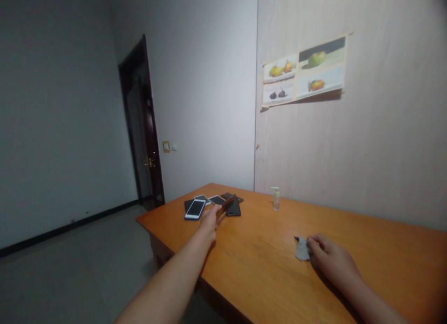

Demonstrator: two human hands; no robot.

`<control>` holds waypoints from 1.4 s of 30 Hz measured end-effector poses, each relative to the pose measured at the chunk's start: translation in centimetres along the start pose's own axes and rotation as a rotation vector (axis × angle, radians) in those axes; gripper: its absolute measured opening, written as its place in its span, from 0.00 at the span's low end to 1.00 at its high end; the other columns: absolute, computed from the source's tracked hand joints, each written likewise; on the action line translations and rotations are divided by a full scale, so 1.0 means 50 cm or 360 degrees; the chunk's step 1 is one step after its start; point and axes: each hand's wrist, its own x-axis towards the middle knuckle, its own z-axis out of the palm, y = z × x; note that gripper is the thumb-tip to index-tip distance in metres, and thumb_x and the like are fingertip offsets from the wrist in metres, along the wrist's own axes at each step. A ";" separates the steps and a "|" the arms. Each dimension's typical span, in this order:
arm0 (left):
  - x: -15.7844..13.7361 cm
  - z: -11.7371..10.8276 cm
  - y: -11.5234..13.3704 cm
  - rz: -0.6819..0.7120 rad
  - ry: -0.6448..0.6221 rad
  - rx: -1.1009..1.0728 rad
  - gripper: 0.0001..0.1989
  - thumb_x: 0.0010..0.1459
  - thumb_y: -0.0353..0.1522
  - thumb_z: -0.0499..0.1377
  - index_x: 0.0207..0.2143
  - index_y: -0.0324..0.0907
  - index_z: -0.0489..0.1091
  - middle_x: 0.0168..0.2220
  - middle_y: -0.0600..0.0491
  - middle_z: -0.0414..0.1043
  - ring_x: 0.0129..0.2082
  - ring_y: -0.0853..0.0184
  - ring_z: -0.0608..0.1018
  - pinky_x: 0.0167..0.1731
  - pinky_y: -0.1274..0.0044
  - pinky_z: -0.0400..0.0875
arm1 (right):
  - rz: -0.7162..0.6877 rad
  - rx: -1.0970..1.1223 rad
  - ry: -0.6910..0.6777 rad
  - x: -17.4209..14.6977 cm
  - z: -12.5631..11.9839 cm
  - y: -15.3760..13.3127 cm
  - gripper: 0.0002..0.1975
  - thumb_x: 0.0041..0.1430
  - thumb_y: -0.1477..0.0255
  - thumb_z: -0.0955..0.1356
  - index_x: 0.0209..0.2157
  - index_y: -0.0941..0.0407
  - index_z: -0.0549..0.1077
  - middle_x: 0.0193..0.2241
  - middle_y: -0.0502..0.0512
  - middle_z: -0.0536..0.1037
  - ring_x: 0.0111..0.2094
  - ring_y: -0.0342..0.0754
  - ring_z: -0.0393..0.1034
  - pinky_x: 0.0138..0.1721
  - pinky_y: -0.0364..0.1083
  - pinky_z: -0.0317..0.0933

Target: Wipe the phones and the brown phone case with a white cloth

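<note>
Two hands out, both bare. My left hand (208, 220): fingers clamped on one thin dark phone (226, 204), tilted up and seen near edge-on, over the far left part of the table (258, 249). My right hand (330, 259): thumb and fingers pinched on one grey cloth (302, 249), near the table surface; can't tell if the cloth touches the wood.

Phone count: one in hand, six lying by the far left corner, as best I can count; they overlap, so some are part-hidden. Of the six: one white-faced phone (194, 209) with a blue edge in front, one dark phone (187, 205) partly under it, two light-framed phones (217, 200) behind, one dark grey phone (227, 195) at the back, one black phone (233, 208) right beside the held one.

One pump bottle (276, 201), upright, right of the phones, nozzle pointing left. One fruit poster (303, 72) on the wall, four panels: two fruits, two, one, one. Two wall plates (166, 147), one door (149, 124).
</note>
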 end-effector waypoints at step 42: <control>-0.268 0.213 -0.065 0.0562 -0.1108 0.0402 0.49 0.33 0.39 0.77 0.59 0.43 0.62 0.56 0.42 0.63 0.55 0.52 0.68 0.54 0.64 0.63 | 0.0457 0.2225 -0.0226 -0.026 0.015 -0.069 0.11 0.51 0.67 0.75 0.36 0.55 0.75 0.25 0.50 0.76 0.23 0.44 0.68 0.25 0.42 0.63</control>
